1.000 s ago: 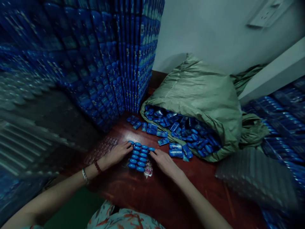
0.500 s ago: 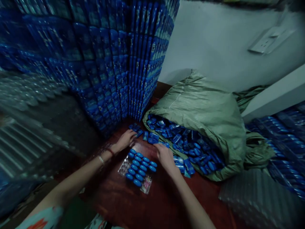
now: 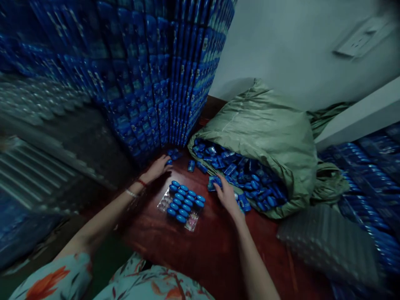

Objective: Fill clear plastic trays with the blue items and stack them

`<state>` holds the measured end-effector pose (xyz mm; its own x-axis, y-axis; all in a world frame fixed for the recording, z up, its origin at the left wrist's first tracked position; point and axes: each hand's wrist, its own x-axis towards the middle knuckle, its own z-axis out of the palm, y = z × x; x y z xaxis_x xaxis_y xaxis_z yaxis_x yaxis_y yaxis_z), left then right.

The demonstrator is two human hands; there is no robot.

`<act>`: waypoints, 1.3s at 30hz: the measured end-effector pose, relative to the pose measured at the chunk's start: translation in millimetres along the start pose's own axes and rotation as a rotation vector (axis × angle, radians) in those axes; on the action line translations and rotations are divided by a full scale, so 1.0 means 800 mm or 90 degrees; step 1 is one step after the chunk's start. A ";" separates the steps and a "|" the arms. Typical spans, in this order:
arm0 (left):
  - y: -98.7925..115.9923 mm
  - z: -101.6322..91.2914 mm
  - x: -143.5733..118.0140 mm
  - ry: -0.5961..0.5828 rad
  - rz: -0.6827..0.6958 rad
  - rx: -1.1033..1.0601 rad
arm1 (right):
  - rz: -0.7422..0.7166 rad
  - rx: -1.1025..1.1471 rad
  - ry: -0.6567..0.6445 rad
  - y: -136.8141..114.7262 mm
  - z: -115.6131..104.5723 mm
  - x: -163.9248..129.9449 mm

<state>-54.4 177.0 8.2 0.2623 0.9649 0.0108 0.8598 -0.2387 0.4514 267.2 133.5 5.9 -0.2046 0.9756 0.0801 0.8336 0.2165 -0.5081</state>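
A clear plastic tray (image 3: 164, 201) lies on the dark red surface, with several glossy blue oval pieces (image 3: 181, 202) set in rows on it. Some cells at its left side hold no blue piece, and a pinkish patch shows at its lower right corner. Beyond the tray's upper left, my left hand (image 3: 158, 167) has its fingers curled round a small blue oval piece (image 3: 169, 162), beside loose blue packets (image 3: 173, 154). To the right of the tray, my right hand (image 3: 226, 193) closes thumb and fingers on a blue packet (image 3: 213, 182) near the sack's mouth.
A green woven sack (image 3: 268, 121) lies on its side, spilling blue packets (image 3: 256, 185). Tall stacks of blue packages (image 3: 137, 91) stand at the back left. Stacked clear trays are at the left (image 3: 37, 104) and lower right (image 3: 328, 241). A wall socket (image 3: 356, 43) is upper right.
Both hands have moved apart from above the tray: the left towards the loose packets at upper left, the right towards packets by the sack. The view has shifted slightly.
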 end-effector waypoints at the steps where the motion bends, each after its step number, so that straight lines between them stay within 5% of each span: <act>1: -0.004 -0.004 -0.027 0.070 0.005 -0.060 | 0.024 0.090 0.045 0.008 -0.004 -0.026; 3: -0.006 -0.007 -0.082 0.175 0.026 -0.203 | 0.087 0.233 0.071 0.011 -0.004 -0.078; 8: 0.011 0.029 -0.159 0.140 0.014 -0.301 | 0.037 0.256 0.056 -0.033 0.030 -0.143; 13: 0.023 0.060 -0.144 0.125 0.123 -0.217 | -0.115 0.129 0.030 -0.052 0.057 -0.121; 19: 0.027 0.042 -0.134 0.025 0.194 -0.053 | -0.171 -0.150 -0.157 -0.066 0.027 -0.102; 25: 0.032 0.035 -0.154 -0.038 0.211 -0.021 | -0.168 -0.275 -0.198 -0.093 0.027 -0.099; 33: 0.035 0.069 -0.188 0.080 0.129 -0.036 | -0.187 -0.083 -0.128 -0.056 0.028 -0.105; 39: 0.032 0.091 -0.197 0.173 0.155 -0.042 | -0.229 -0.221 -0.215 -0.088 0.013 -0.085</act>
<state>-42.2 11.0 -46.6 0.3214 0.8767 0.3579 0.7544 -0.4655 0.4628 217.3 51.8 27.5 -0.6086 0.7857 -0.1106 0.7894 0.5854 -0.1849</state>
